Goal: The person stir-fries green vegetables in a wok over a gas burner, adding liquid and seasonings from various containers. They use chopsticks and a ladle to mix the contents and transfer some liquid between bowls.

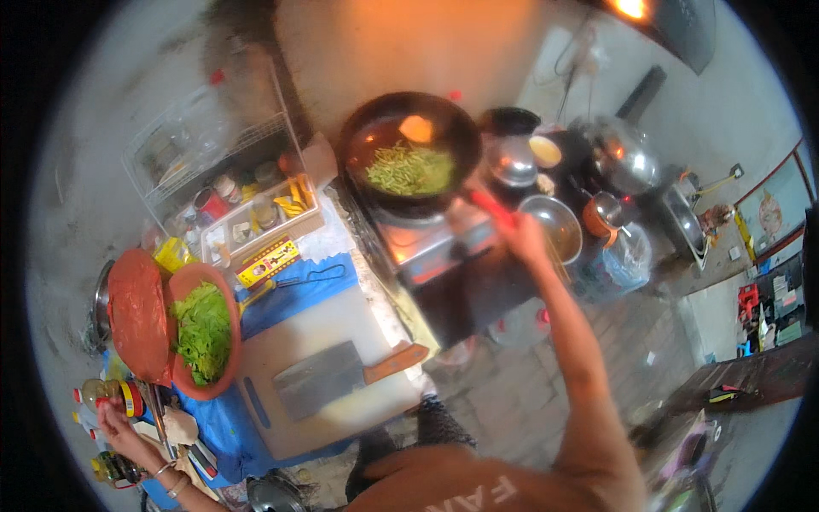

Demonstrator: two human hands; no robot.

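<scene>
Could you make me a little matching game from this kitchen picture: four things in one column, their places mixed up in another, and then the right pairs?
Things
1. Cleaver
2. Right hand
3. Leafy greens
4. Dark wok

Places
A. On the stove
B. In an orange-pink bowl
C. Flat on the pale cutting board
D. Closed around the red handle

Right pairs: 1-C, 2-D, 3-B, 4-A
</scene>
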